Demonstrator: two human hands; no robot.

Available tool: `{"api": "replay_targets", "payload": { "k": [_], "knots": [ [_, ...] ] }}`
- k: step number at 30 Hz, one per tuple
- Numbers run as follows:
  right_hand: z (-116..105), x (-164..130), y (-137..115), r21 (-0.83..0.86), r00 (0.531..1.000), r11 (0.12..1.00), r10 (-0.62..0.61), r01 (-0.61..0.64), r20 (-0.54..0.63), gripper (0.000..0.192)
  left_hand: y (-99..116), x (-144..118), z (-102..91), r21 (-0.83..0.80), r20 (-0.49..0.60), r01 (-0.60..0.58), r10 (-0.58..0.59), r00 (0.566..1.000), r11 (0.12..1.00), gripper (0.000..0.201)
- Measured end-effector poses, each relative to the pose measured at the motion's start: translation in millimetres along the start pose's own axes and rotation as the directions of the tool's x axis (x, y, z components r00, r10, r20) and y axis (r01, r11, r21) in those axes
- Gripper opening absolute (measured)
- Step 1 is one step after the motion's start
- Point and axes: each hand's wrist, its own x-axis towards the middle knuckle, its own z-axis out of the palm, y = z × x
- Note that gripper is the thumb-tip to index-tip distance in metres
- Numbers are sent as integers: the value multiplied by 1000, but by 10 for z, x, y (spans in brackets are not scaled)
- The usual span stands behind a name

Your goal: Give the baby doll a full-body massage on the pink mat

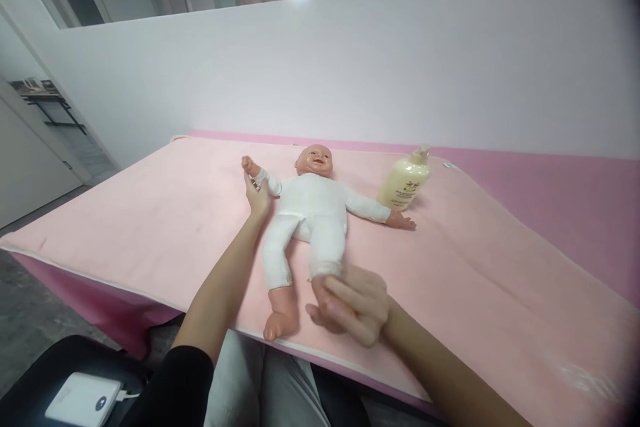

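Note:
A baby doll (pixel 310 207) in a white one-piece lies on its back on a pink towel (pixel 165 214), head toward the far wall. My left hand (pixel 257 195) grips the doll's arm on the left side of the view, near its wrist. My right hand (pixel 353 307) is wrapped around the doll's foot on the right side, hiding it. The doll's other foot (pixel 279 324) lies bare near the towel's front edge. A pale yellow pump bottle (pixel 405 180) stands just behind the doll's outstretched hand on the right.
The towel covers a darker pink table (pixel 565 200) against a white partition wall. A white power bank (pixel 83 400) with a cable rests on a black surface at the lower left. My lap in grey trousers shows below the table's edge.

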Motion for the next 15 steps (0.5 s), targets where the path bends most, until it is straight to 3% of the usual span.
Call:
{"api": "replay_targets", "payload": {
  "k": [4,7,10,13,15],
  "knots": [
    [-74,-30,249,-133,979,972,182,-193,-93,42,117,-92,34,217,240,-243,189,952,945,62],
    [-33,-111,379,-149,924,912,377,-382,-58,60,203,-145,57,364,463,-449,259,847,816,62],
    [91,-231,455,-201,861,840,508,-504,-33,58,278,-187,83,407,611,-571,252,750,713,60],
    [176,-305,498,-252,785,760,619,-599,3,50,309,-201,88,406,628,-578,244,739,707,59],
    [157,-293,509,-269,776,744,630,-612,-25,49,302,-197,77,400,614,-550,231,755,734,60]
  ]
}}
